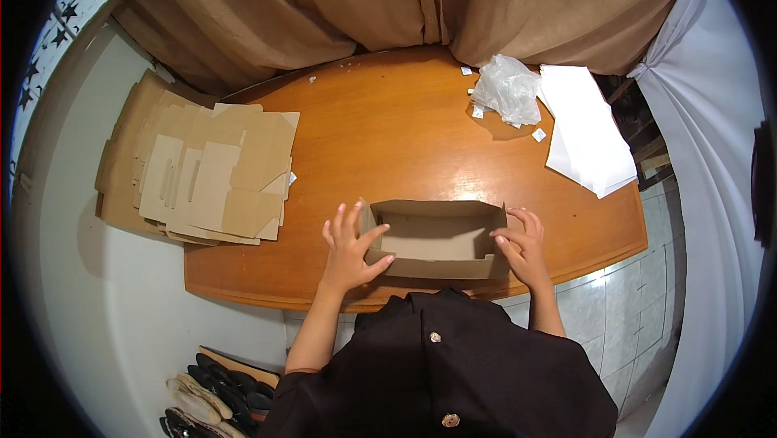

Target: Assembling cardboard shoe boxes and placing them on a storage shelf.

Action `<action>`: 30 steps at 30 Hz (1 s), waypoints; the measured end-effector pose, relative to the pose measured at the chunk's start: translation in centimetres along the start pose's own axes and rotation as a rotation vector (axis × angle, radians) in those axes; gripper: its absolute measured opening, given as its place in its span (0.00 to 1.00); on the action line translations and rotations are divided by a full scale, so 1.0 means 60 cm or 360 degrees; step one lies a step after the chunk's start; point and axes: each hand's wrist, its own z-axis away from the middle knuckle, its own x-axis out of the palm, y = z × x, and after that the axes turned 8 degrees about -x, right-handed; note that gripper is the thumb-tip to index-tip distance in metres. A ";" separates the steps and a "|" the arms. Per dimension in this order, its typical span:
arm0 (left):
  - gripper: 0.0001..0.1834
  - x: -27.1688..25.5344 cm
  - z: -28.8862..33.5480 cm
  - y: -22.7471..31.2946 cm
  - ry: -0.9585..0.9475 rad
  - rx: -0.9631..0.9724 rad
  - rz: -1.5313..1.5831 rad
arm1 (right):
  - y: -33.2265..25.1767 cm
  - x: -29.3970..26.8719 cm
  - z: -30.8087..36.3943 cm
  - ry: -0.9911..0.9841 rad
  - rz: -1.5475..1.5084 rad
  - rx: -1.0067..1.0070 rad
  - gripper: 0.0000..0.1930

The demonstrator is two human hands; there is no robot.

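An open-topped brown cardboard box stands near the table's front edge, its inside facing up and nothing visible in it. At its left end is my left hand, fingers spread, with the index finger and thumb reaching over the left wall and near side. My right hand is at the opposite end, bent around the right wall. Some of its fingertips reach over into the box while others stay along the outside.
Flattened cardboard boxes lie stacked at the table's left. At the back right are a crumpled clear plastic bag, small white packets and white paper sheets. A brown curtain hangs behind the wooden table. Shoes lie lower left.
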 end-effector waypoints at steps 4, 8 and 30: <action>0.39 0.028 0.013 -0.033 0.0048 -0.0448 0.0113 | 0.024 0.023 0.001 0.0427 -0.0185 0.0262 0.08; 0.46 0.057 0.020 -0.033 0.0158 -0.0825 0.0506 | 0.012 0.020 -0.015 0.0531 -0.0366 0.0253 0.09; 0.14 0.104 -0.011 -0.016 -0.0414 0.0065 0.0191 | -0.006 0.085 -0.031 0.0180 0.0094 0.0037 0.23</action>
